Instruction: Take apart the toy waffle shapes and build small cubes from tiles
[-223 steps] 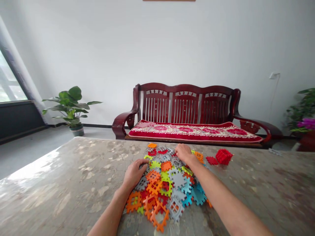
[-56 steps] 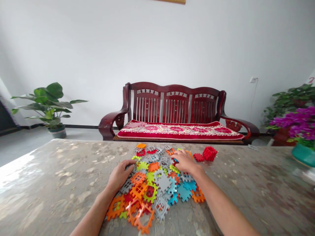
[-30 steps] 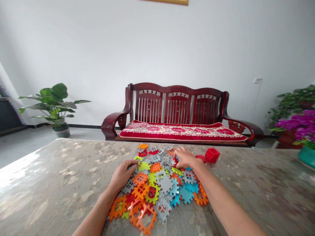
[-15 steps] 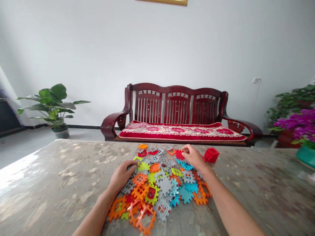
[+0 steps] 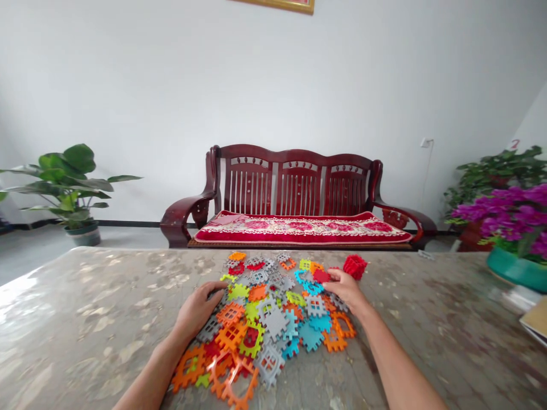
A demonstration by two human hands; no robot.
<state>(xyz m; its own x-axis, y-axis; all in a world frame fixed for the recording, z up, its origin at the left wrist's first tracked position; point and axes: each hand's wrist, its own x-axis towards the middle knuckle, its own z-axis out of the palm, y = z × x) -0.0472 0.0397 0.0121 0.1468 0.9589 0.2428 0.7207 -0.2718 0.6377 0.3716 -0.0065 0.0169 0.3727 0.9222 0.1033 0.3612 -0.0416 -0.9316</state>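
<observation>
Interlocking plastic building pieces in orange, grey, lime green, blue and red lie in a loose pile between my hands. My right hand (image 5: 347, 289) pinches a flat red toothed piece (image 5: 321, 276) at the pile's far right side. My left hand (image 5: 201, 307) rests along the left edge of the pile, thumb and fingers apart, holding nothing. Its fingertips are beside a lime green piece (image 5: 238, 292). A red block-like shape (image 5: 354, 266), built from pieces, stands just beyond my right hand. Large orange frames (image 5: 234, 376) lie nearest me.
The pile lies on a table with a patterned cover (image 5: 106, 319). A wooden bench (image 5: 294, 182) with a red floral mat stands behind it. Purple flowers in a teal pot (image 5: 515, 267) are at the right, and a potted plant (image 5: 81, 188) is at the left.
My right hand has moved the red piece rightward and toward me, uncovering lime green and orange pieces behind it. The view has turned slightly right. My left hand stays by the pile.
</observation>
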